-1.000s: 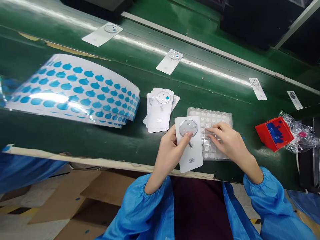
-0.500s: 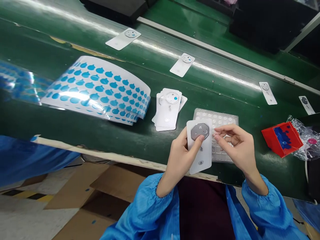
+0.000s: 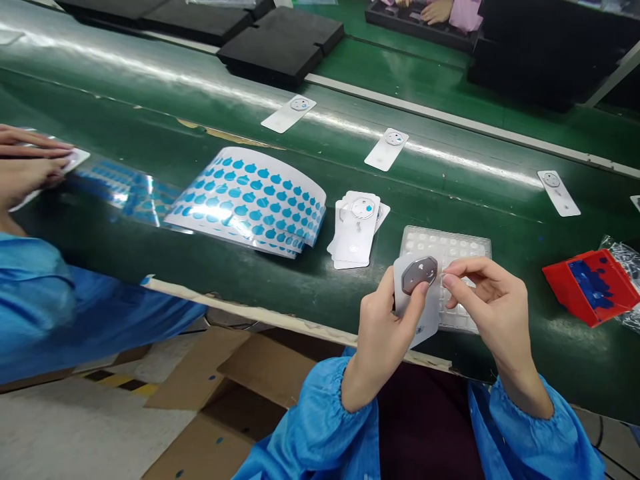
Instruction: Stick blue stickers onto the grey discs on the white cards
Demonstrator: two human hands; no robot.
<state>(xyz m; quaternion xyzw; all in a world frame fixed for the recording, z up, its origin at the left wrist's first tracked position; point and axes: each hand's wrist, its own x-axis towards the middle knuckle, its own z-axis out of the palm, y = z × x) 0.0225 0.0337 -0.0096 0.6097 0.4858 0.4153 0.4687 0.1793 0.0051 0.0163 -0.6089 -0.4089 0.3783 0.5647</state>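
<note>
My left hand (image 3: 383, 337) is closed on a white panel (image 3: 426, 313) with rounded corners and a grey octagonal plate near its top. The thumb presses on the lower edge of that plate, and the panel is tilted. Close to the panel's right edge, my right hand (image 3: 493, 300) has thumb and index finger in a pinch; whatever is between the fingertips is too small to make out. Beneath both hands lies a clear plastic tray (image 3: 465, 245) with rows of small whitish pieces, partly hidden. Left of it, a stack of similar white panels (image 3: 356, 243) rests on the green bench.
A curled sheet of blue stickers (image 3: 250, 200) lies left of the stack. At right stands a red box (image 3: 563, 273) with blue bits, beside clear wrap. Single panels (image 3: 387, 148) lie along the belt. A co-worker's hands (image 3: 30, 167) are at far left, another's (image 3: 437, 11) across the bench.
The view has swung left and up, bringing the co-workers' hands into sight. The held panel is turned more edge-on. My right hand keeps its pinch beside it.
</note>
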